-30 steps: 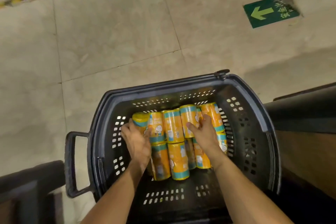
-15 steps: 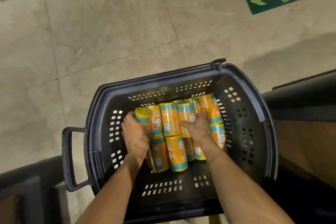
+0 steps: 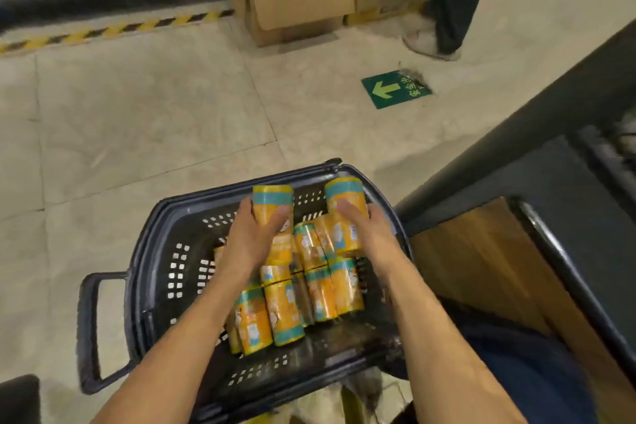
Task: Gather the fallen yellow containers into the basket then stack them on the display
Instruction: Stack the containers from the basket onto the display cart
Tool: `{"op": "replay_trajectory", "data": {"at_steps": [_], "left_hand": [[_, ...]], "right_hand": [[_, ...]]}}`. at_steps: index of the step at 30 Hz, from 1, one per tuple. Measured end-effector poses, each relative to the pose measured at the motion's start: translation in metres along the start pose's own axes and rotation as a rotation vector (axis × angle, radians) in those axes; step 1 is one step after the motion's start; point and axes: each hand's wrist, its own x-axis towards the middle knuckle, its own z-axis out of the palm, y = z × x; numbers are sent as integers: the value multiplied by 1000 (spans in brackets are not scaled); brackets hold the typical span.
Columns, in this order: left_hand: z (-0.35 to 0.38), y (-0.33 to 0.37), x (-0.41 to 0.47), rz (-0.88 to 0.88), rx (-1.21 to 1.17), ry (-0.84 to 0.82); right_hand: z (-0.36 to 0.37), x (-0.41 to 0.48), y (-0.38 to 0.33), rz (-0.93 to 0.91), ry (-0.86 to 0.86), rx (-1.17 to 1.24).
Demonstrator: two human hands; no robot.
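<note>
A dark plastic basket [image 3: 161, 251] stands on the floor below me, with several yellow containers with teal bands [image 3: 285, 313] lying inside it. My left hand [image 3: 251, 237] grips one yellow container [image 3: 273, 203] and holds it upright above the pile. Over the basket's right side, my right hand [image 3: 368, 227] grips a second yellow container [image 3: 346, 196], also raised. Both arms reach in from the bottom of the view.
A dark display stand with a wooden panel [image 3: 481, 268] is at the right. Cardboard boxes [image 3: 299, 3] sit on the floor ahead, a person's leg [image 3: 454, 0] stands at the top right, and a green arrow sign [image 3: 395, 89] is stuck to the tiles.
Both hands have lifted a container each up out of the pile. The view has tilted up, bringing in the boxes, a shelf and a person's leg.
</note>
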Motion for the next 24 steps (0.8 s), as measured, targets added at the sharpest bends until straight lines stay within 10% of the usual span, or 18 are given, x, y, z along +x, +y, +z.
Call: {"op": "replay_trajectory", "data": {"at_steps": [24], "left_hand": [[99, 379, -359, 916, -334, -676]], "right_hand": [[-288, -470, -122, -762, 812, 119]]}}
